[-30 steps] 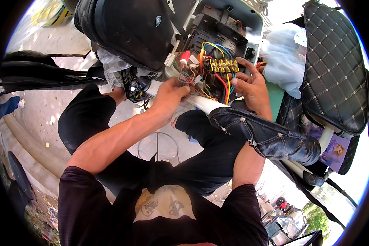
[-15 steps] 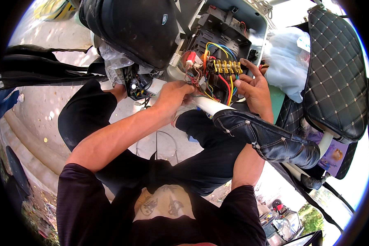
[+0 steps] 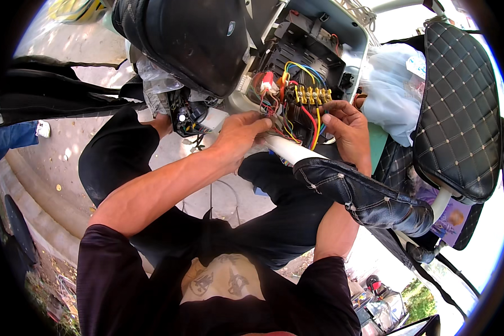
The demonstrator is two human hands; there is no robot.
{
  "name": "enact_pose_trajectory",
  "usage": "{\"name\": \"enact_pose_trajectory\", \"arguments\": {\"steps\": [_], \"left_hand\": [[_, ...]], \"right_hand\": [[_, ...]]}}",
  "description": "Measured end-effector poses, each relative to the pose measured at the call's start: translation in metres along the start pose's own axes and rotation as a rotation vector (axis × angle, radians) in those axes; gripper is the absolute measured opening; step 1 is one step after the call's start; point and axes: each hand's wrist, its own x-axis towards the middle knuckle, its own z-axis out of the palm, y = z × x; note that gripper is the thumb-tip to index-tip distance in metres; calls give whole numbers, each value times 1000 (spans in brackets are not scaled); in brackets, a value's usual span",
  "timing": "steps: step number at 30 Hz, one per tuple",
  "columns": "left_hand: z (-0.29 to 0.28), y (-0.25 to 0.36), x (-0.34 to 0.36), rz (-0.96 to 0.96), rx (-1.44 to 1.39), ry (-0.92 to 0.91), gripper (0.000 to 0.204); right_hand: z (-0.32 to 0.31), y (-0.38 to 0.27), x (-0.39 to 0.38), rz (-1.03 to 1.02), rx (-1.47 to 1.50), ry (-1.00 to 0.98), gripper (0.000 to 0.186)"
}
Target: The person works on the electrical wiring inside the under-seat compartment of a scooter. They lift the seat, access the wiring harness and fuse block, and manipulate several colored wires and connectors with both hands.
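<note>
A black finned motor controller [image 3: 304, 119] with a row of brass screw terminals [image 3: 312, 95] lies at the mouth of a grey open housing. Thick red, yellow and blue wires run from the terminals. My left hand [image 3: 242, 133] is closed in a pinch on the bundle of thin coloured wires [image 3: 271, 107] left of the controller. My right hand [image 3: 348, 130] is at the controller's right side, its fingers curled and thumb bent in beside the terminals; what they grip is hidden. A red-and-white connector [image 3: 269, 82] sits among the thin wires.
A white tube [image 3: 288, 147] with a black quilted leather cover [image 3: 369, 193] crosses below my right hand. The grey housing [image 3: 350, 42] stands behind. A black padded seat [image 3: 187, 45], another box of wiring [image 3: 189, 119] and a pale blue plastic bag [image 3: 395, 89] surround the work.
My right index finger, stretched up along the terminals before, is now curled down beside them. My left hand stays at the thin wires. The view has shifted slightly.
</note>
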Motion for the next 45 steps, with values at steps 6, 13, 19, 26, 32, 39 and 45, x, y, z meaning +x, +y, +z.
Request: {"name": "enact_pose_trajectory", "arguments": {"steps": [6,13,19,26,32,39,45], "left_hand": [[2,-1,1,65,-41,-29,30],[4,0,-3,69,-39,-6,28],[2,-3,3,45,-25,53,25],[-5,2,7,-36,89,-16,26],[-1,2,8,-39,54,5,24],[0,4,8,-67,91,-2,23],[-1,2,8,-42,89,-20,23]], "right_hand": [[-2,0,-1,8,-20,24,28],[0,-3,-2,13,-42,16,30],[1,-3,-2,12,-38,26,30],[1,-4,-2,18,-57,20,29],[-3,-3,-1,40,-38,-12,34],[2,-3,-2,30,-31,23,30],[1,-3,-1,24,-43,18,29]]}}
